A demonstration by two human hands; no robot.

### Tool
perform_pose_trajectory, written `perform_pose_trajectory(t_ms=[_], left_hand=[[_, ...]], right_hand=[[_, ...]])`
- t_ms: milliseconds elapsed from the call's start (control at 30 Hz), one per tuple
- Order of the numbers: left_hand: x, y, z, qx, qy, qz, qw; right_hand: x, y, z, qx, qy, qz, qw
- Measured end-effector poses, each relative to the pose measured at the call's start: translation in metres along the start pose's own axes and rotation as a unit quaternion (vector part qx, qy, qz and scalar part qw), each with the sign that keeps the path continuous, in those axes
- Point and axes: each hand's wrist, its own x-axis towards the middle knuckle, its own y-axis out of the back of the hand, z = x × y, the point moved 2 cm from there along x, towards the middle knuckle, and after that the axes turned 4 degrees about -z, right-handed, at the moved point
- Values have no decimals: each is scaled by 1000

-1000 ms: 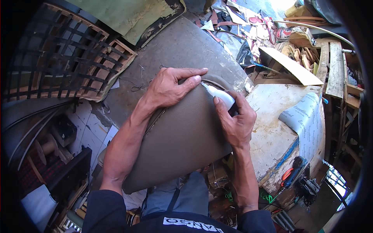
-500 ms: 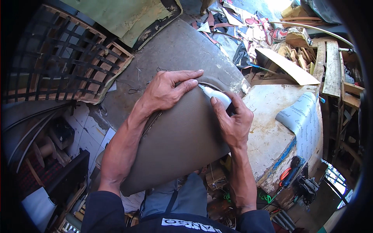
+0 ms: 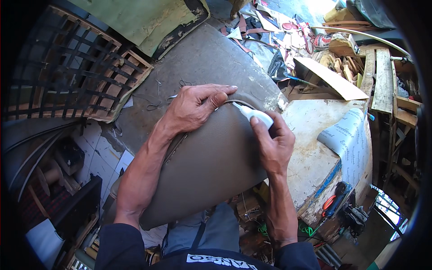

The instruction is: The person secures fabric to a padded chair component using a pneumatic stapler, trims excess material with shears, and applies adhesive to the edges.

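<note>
A brown leather-like upholstered panel lies in front of me, its rounded corner pointing away over the grey work surface. My left hand is closed at the far edge, with thumb and forefinger along the strip of piping there. In my right hand a small white squeeze bottle is gripped between thumb and fingers. The bottle tilts so its narrow nozzle points left, beside the piping and close to my left thumb. My left palm hides part of the panel's left edge.
A worn bench with a hanging printed sheet stands at right, an orange-handled tool at its side. A webbed wooden frame is at left. Fabric scraps and a board lie beyond. Loose threads lie on the grey surface.
My left thumb has drawn back a little to the left along the edge, showing more piping. The bottle has shifted slightly right and nearer me, its nozzle still by the piping.
</note>
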Motion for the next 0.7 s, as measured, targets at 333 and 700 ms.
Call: perform_pose_trajectory(t_ms=[333,700], left_hand=[[0,-2,1,-9,9,17,1000],[1,2,5,27,-38,-20,999]], right_hand=[[-6,1,6,33,-37,13,999],[-7,-1,3,-2,-22,36,999]])
